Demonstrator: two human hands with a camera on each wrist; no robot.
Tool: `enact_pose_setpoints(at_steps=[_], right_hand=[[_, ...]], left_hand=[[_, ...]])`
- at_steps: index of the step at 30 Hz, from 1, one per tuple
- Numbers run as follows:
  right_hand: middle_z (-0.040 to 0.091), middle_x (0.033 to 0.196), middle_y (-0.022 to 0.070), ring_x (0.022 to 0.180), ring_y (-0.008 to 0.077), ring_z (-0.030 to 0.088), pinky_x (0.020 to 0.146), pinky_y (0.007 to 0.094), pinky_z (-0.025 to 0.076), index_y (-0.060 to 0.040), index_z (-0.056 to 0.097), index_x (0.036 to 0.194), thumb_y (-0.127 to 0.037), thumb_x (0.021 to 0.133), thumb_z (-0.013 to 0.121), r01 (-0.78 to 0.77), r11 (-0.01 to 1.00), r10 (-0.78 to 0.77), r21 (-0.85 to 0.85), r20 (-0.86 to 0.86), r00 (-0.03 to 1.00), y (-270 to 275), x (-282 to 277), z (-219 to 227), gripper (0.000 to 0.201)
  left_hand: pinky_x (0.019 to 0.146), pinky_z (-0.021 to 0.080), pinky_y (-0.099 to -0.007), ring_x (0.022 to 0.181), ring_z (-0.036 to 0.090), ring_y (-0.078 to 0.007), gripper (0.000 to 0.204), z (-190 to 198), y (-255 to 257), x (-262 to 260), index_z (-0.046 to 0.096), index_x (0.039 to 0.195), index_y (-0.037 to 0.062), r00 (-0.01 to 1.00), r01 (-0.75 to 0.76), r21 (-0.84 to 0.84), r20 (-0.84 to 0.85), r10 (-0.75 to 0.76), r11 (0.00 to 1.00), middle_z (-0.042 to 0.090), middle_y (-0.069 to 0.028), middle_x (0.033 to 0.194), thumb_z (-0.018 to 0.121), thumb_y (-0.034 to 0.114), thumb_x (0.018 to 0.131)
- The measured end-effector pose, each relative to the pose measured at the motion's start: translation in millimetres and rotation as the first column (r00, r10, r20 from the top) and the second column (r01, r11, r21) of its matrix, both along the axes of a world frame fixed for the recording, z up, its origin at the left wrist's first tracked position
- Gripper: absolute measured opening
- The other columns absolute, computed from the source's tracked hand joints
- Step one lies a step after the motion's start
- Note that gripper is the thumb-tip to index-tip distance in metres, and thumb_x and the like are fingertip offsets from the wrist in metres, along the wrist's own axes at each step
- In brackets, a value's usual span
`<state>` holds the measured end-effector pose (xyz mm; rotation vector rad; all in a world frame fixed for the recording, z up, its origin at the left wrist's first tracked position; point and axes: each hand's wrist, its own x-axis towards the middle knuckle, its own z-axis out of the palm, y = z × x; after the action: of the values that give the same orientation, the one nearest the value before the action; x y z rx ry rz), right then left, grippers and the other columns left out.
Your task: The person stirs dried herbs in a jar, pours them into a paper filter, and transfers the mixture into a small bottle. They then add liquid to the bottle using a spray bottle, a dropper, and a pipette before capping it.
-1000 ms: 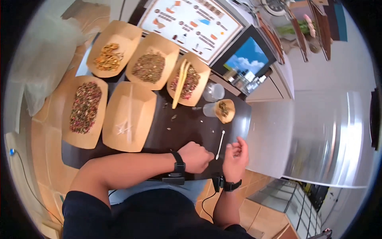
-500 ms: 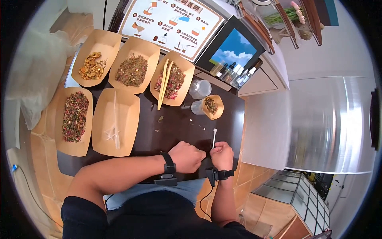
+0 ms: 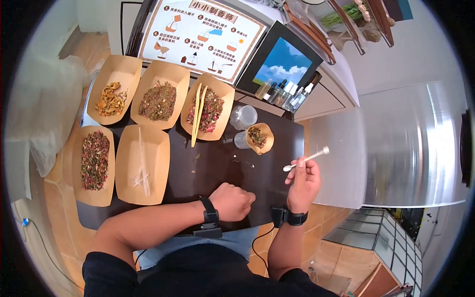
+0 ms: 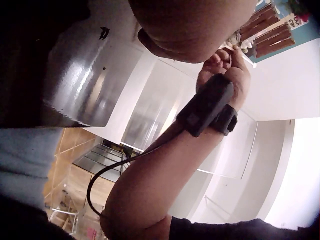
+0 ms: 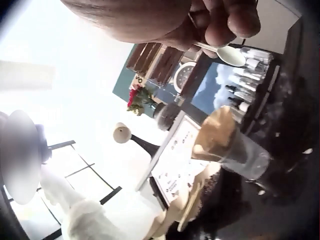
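In the head view my right hand [image 3: 304,187] pinches a slim white spoon [image 3: 316,154], raised over the table's right side. Its small bowl points left and a round knob forms the other end. The right wrist view shows the spoon's bowl [image 5: 231,56] below the curled fingertips. My left hand [image 3: 230,202] is a fist near the table's front edge, with no object showing in it. Ahead of the hands, a paper cone [image 3: 267,141] with dried herbs in it sits in a clear plastic cup [image 3: 241,140] that is tipped in this view. A clear jar [image 3: 243,117] stands behind it.
Several paper trays are at the left: one with dried flowers [image 3: 95,163], one with white sticks [image 3: 158,163], others with herbs. Yellow tongs [image 3: 197,116] lie across one tray [image 3: 225,94]. Small bottles [image 3: 283,94] and an instruction board [image 3: 200,34] stand at the back.
My right hand has picked up the white spoon from the table and lifted it to the right. The left hand has stayed at the table's front. The head view has shifted.
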<state>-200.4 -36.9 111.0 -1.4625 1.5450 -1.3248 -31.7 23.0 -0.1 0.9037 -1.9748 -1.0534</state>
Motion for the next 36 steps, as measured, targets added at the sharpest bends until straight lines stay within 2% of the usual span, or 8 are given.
enact_pose_setpoints(at_steps=[4,10,14,15,19,25,34,36], right_hand=[[0.067,0.090,0.0081,0.064,0.0075,0.059,0.051,0.0225,0.052,-0.0014,0.030,0.156,-0.004,0.100,0.065,-0.205,0.977,0.211,-0.058,0.125,0.969,-17.7,20.6,21.8,0.066],[0.067,0.090,0.0125,0.062,0.0136,0.062,0.051,0.0293,0.057,-0.0101,0.001,0.165,0.002,0.097,0.065,-0.308,0.927,0.365,-0.215,0.323,0.873,-50.1,29.3,25.2,0.093],[0.069,0.092,0.0164,0.061,0.0139,0.062,0.051,0.0293,0.056,-0.0017,0.026,0.156,0.002,0.097,0.065,-0.318,0.920,0.383,-0.230,0.345,0.857,-71.7,18.3,24.5,0.071],[0.070,0.092,0.0172,0.060,0.0135,0.062,0.050,0.0279,0.056,0.0027,0.042,0.140,0.001,0.097,0.065,-0.297,0.918,0.376,-0.262,0.338,0.863,-75.7,19.7,28.0,0.049],[0.071,0.092,0.0152,0.062,0.0118,0.063,0.051,0.0248,0.054,0.0041,0.053,0.119,-0.001,0.096,0.069,-0.322,0.933,0.357,-0.159,0.321,0.877,-89.1,9.3,33.4,0.028],[0.070,0.088,0.0076,0.068,0.0084,0.064,0.058,0.0217,0.052,0.0041,0.060,0.117,-0.002,0.095,0.071,-0.337,0.941,0.329,-0.022,0.281,0.902,-93.9,0.0,45.5,0.025],[0.068,0.082,0.0026,0.069,0.0065,0.064,0.060,0.0224,0.053,0.0007,0.065,0.098,-0.006,0.096,0.071,-0.439,0.896,0.419,0.061,0.205,0.884,-102.8,-27.2,40.6,0.009],[0.068,0.081,0.0027,0.068,0.0064,0.064,0.060,0.0227,0.053,0.0008,0.065,0.097,-0.006,0.096,0.071,-0.444,0.895,0.421,0.046,0.241,0.874,-100.6,-26.7,40.6,0.009]], left_hand=[[0.053,0.048,-0.0475,0.059,0.062,-0.0395,0.025,-1.2,-1.6,-3.6,0.050,0.067,0.0082,0.991,-0.091,0.056,-0.089,0.095,0.994,0.057,-0.0134,0.059,0.067,0.014,0.083],[0.050,0.044,-0.0457,0.054,0.058,-0.0393,0.033,2.4,-4.7,-4.0,0.044,0.065,0.0082,0.968,-0.114,0.137,-0.209,0.141,0.984,0.049,-0.0132,0.055,0.070,0.012,0.085],[0.049,0.042,-0.0437,0.052,0.056,-0.0374,0.036,2.4,-4.5,-6.2,0.042,0.064,0.0083,0.966,-0.110,0.149,-0.218,0.142,0.983,0.047,-0.0121,0.054,0.070,0.010,0.087],[0.048,0.041,-0.0429,0.050,0.052,-0.0363,0.037,3.0,-5.4,-5.9,0.041,0.064,0.0073,0.963,-0.103,0.146,-0.235,0.136,0.984,0.045,-0.0112,0.054,0.070,0.010,0.088],[0.047,0.039,-0.0398,0.047,0.045,-0.0327,0.040,2.7,-7.7,-8.1,0.039,0.065,0.0060,0.966,-0.109,0.169,-0.215,0.144,0.980,0.041,-0.0108,0.054,0.072,0.008,0.088],[0.050,0.035,-0.0292,0.054,0.036,-0.0068,0.045,-7.0,-8.7,-11.7,0.035,0.065,0.0073,0.883,-0.290,0.367,-0.254,0.395,0.884,0.040,0.0009,0.057,0.072,0.001,0.091],[0.053,0.033,-0.0231,0.060,0.039,-0.0021,0.035,15.3,-23.0,-25.1,0.047,0.073,0.0080,0.712,-0.313,0.653,-0.319,0.625,0.690,0.049,0.0050,0.066,0.067,0.015,0.100],[0.046,0.029,-0.0231,0.052,0.036,-0.0046,0.032,24.9,-33.1,-32.0,0.048,0.076,0.0086,0.571,-0.243,0.697,-0.460,0.680,0.675,0.048,0.0022,0.065,0.059,0.017,0.105]])
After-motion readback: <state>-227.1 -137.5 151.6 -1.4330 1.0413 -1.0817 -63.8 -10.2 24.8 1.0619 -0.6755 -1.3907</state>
